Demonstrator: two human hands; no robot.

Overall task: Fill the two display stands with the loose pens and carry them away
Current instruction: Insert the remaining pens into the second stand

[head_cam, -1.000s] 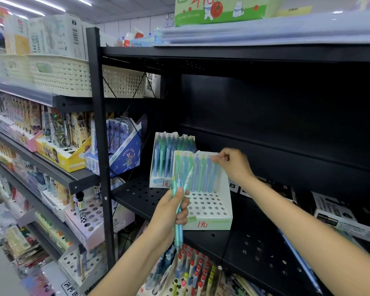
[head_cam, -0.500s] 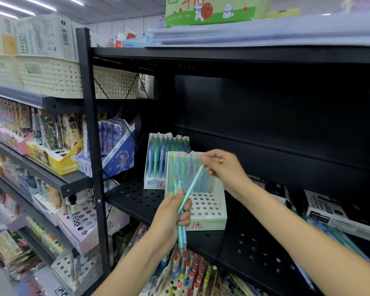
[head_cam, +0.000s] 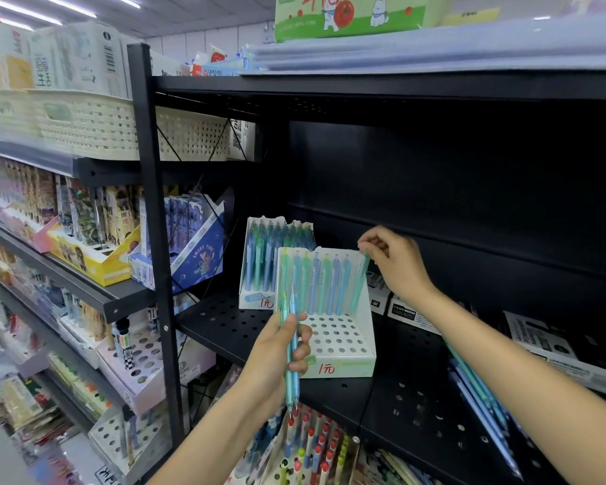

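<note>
Two white display stands sit on the black perforated shelf point(head_cam: 410, 407). The front stand point(head_cam: 333, 344) has a back row of blue and green pens and several vacant holes. The rear stand point(head_cam: 259, 299) behind it is packed with pens. My left hand point(head_cam: 277, 355) grips a small bunch of loose pens point(head_cam: 292, 362) upright in front of the front stand. My right hand point(head_cam: 392, 257) pinches the top of a green pen point(head_cam: 359, 285) standing at the right end of the front stand's back row. More loose pens point(head_cam: 476, 386) lie on the shelf under my right forearm.
Black boxes with white labels point(head_cam: 539, 348) lie on the shelf at the right. The black upright post point(head_cam: 154, 239) stands left of the stands. Pen displays fill the lower shelf point(head_cam: 312, 446), and product boxes and cream baskets point(head_cam: 84, 127) crowd the left shelving.
My right hand took one green pen from the bunch in my left hand and carried it up and right into the right end of the front stand's back row.
</note>
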